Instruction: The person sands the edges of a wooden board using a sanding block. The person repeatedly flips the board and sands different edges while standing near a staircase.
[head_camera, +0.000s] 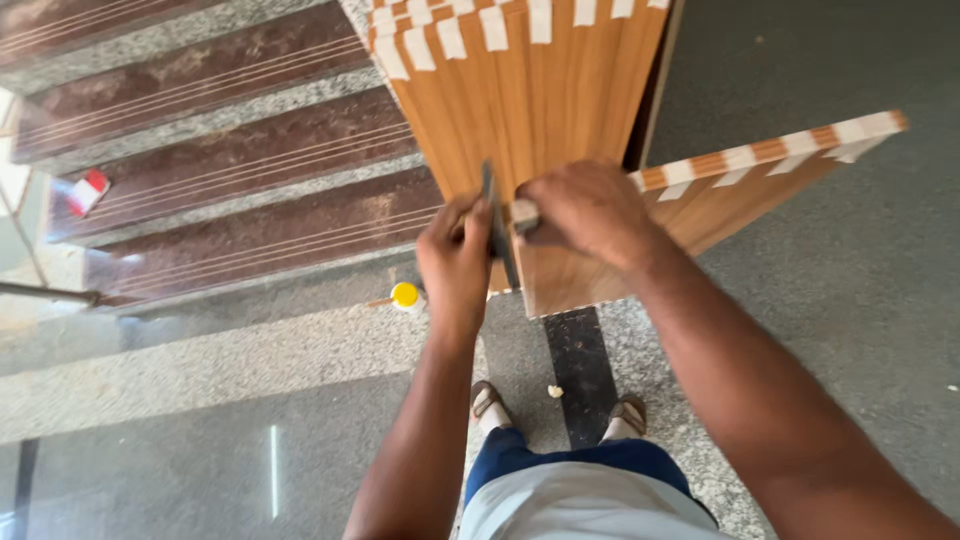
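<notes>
Both hands are right at the near end of the board (590, 270), which runs up and right, away from them. Left hand (455, 265) is clenched around a dark flat tool (497, 225) standing across the board's edge; right hand (590, 215) pinches something small, maybe tape, just beside it.

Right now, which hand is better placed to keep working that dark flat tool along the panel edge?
Left, probably. The left hand already grips the dark flat tool, its blade standing against the wooden panel edge. The right hand is closed around the panel's top edge beside it, apparently steadying it.
</notes>
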